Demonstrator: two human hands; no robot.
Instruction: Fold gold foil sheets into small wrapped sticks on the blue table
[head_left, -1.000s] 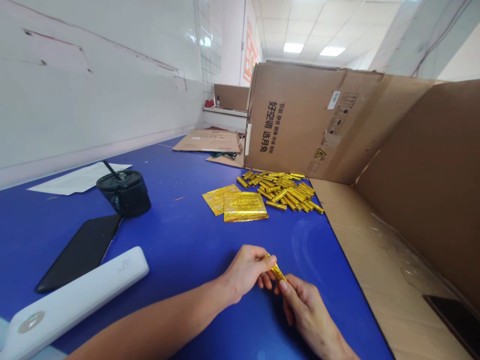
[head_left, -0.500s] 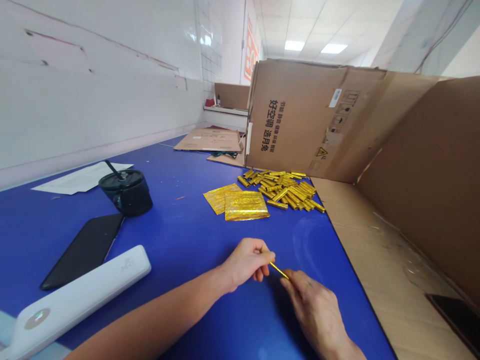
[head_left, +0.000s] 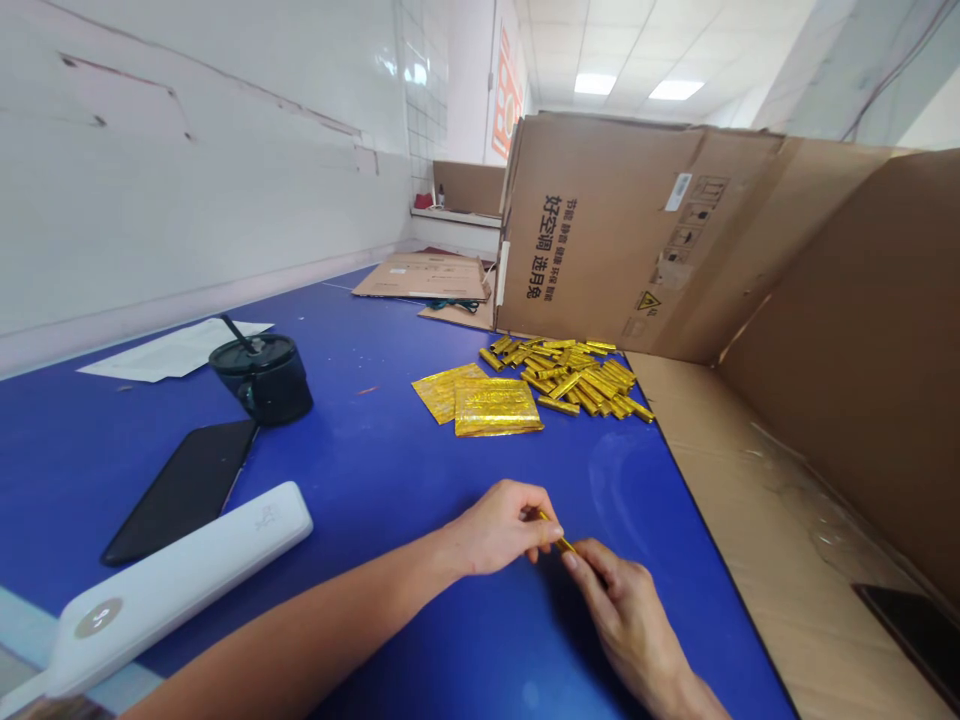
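Observation:
Between my two hands, above the blue table [head_left: 420, 500], a piece of gold foil paper [head_left: 565, 545] is held, looking narrow and partly hidden by the fingers. My left hand [head_left: 506, 525] pinches its far end between thumb and fingers. At the near end, my right hand [head_left: 626, 610] is closed on it, thumb on top. Beyond the hands lies a stack of flat gold foil sheets [head_left: 497, 407], with another patterned gold sheet [head_left: 442, 390] sticking out behind. Right of the stack is a heap of small gold foil rolls [head_left: 592, 385].
To the left are a dark mug [head_left: 274, 385] with a straw, a black phone [head_left: 180, 490], a white handheld device [head_left: 187, 575] and white paper [head_left: 165, 350]. A large cardboard box [head_left: 615, 240] walls the right and back. Flat cardboard [head_left: 424, 277] lies farther off.
My hands have come closer together, and less of the gold foil shows between them. My right hand has turned, its thumb more visible. The view has shifted slightly.

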